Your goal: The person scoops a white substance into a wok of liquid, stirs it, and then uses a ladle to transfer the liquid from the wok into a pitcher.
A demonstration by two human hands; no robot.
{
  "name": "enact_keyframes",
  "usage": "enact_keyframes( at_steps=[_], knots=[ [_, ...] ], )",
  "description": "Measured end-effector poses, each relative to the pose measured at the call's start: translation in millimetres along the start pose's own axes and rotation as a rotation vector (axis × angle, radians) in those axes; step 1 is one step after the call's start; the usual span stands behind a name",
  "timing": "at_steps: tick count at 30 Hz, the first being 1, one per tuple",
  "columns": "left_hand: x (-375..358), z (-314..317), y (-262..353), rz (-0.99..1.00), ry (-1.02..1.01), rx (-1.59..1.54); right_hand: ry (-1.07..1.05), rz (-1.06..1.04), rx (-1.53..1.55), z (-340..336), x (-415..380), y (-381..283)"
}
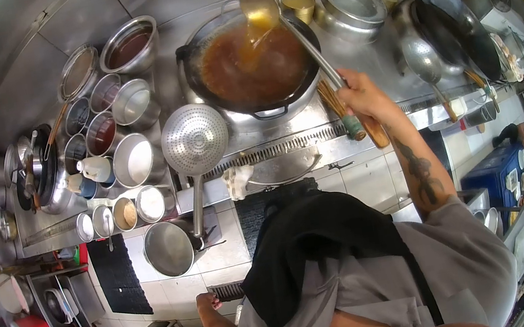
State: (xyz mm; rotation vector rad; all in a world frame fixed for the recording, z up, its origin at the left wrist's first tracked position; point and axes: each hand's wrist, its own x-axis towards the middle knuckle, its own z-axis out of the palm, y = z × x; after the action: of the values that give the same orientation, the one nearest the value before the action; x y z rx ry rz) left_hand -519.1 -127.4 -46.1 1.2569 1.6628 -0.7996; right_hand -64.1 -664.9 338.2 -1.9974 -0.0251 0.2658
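Note:
My right hand [360,100] is closed around the long handle of a metal ladle [316,50], whose wooden end shows below my fist. The ladle's bowl is raised and tilted over a large black wok [311,82], and yellowish liquid runs from it into the reddish-brown, steaming liquid [240,73] inside. Just beside my hand lies a bamboo brush [340,111] with a green-wrapped end. Low at my left side hangs my left hand [209,302], fingers curled, with nothing visible in it. A perforated skimmer [194,137] rests left of the wok, its handle over the counter edge.
Several metal pots [136,158] and small seasoning tins [125,213] crowd the left counter. A saucepan [169,248] sits below the front edge. Behind right stand a lidded pot [353,3] and a yellow tin [298,5]. More woks [454,27] lean at the right.

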Motion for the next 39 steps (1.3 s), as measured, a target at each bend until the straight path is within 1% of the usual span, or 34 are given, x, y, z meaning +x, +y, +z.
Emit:
enact_keyframes(
  at_steps=[3,6,8,9,10,12,13,14,16,17,18,19,21,22,23,24,26,27,28,29,30,32,33,35,36,37,38,39],
  knots=[
    [-2.6,-5.6,-3.1,0.026,-0.023,-0.031,-0.008,-0.003,-0.136,-3.0,34.8,21.9],
    [-9.7,-10.2,-6.2,0.059,-0.056,-0.095,0.077,-0.06,-0.391,11.7,95.3,77.7],
    [-20.7,-14.5,-10.3,0.074,-0.083,-0.114,0.079,0.054,-0.362,42.8,125.4,105.9],
    [-3.1,-15.1,-15.2,0.047,-0.053,-0.072,0.082,0.114,-0.347,58.5,133.1,107.5],
    [30.4,-12.2,-26.9,0.018,-0.024,-0.032,-0.004,0.207,-0.094,77.9,128.3,101.4],
    [50.2,-4.8,-47.1,-0.015,-0.005,-0.014,-0.143,0.29,0.348,101.4,117.6,109.3],
    [49.5,-4.1,-53.9,-0.017,-0.011,-0.033,-0.184,0.302,0.551,93.0,105.7,116.9],
    [50.2,-5.2,-57.4,-0.018,-0.016,-0.051,-0.223,0.314,0.755,70.7,89.6,126.0],
    [37.6,-5.9,-68.0,0.01,-0.023,-0.064,-0.287,0.363,0.822,28.4,72.8,120.9],
    [31.6,-5.3,-70.9,0.024,-0.028,-0.074,-0.315,0.4,0.683,6.0,69.0,104.8],
    [30.9,-5.2,-71.1,-0.004,-0.034,-0.076,-0.341,0.435,0.541,-5.2,68.5,96.3],
    [30.6,-6.0,-72.1,-0.033,-0.039,-0.075,-0.317,0.296,0.256,3.6,70.0,94.7],
    [30.6,-5.9,-71.0,-0.051,-0.048,-0.083,-0.035,0.072,0.165,51.3,52.2,94.3],
    [31.2,-5.3,-70.4,-0.041,-0.051,-0.099,-0.1,0.093,0.103,71.8,56.8,87.9],
    [31.1,-4.0,-70.9,-0.032,-0.055,-0.117,-0.071,0.169,0.14,99.0,71.2,110.2],
    [15.6,-5.5,-73.9,0.185,-0.119,-0.193,-0.082,0.296,0.273,113.5,70.2,111.1],
    [-29.9,-13.7,-74.4,0.624,-0.253,-0.333,-0.323,0.425,0.666,85.7,57.8,115.0],
    [-31.2,-14.1,-68.0,0.735,-0.251,-0.073,-0.4,0.474,0.879,56.1,46.3,111.6],
    [-33.1,-12.3,-59.4,0.687,-0.22,-0.05,-0.48,0.52,1.093,25.0,35.9,113.2],
    [-14.2,-9.0,-52.7,0.5,-0.161,-0.051,-0.563,0.54,1.03,-5.1,39.0,125.4],
    [22.9,-6.3,-46.3,0.214,-0.062,-0.001,-0.648,0.559,0.965,-23.4,45.2,131.6],
    [47.3,-1.8,-40.7,0.049,-0.007,0.027,-0.451,0.325,0.52,-18.1,46.6,133.0],
    [45.4,-1.6,-39.0,0.081,-0.019,0.012,-0.346,0.209,0.298,-14.8,46.3,131.9],
    [39.9,-1.0,-34.9,0.143,-0.045,-0.018,-0.112,0.168,-0.082,37.0,42.1,103.1],
    [12.8,0.1,-30.0,0.208,-0.073,-0.06,-0.095,0.15,-0.028,64.4,44.0,92.4],
    [-7.1,-0.5,-28.2,0.271,-0.104,-0.104,-0.111,0.072,0.092,91.2,58.6,126.0],
    [-63.4,4.8,-12.7,0.333,-0.138,-0.149,-0.189,0.27,0.234,102.5,62.2,125.9],
    [-61.3,2.8,-14.9,0.351,-0.156,-0.129,-0.244,0.336,0.423,95.0,60.2,125.2]
  ],
)
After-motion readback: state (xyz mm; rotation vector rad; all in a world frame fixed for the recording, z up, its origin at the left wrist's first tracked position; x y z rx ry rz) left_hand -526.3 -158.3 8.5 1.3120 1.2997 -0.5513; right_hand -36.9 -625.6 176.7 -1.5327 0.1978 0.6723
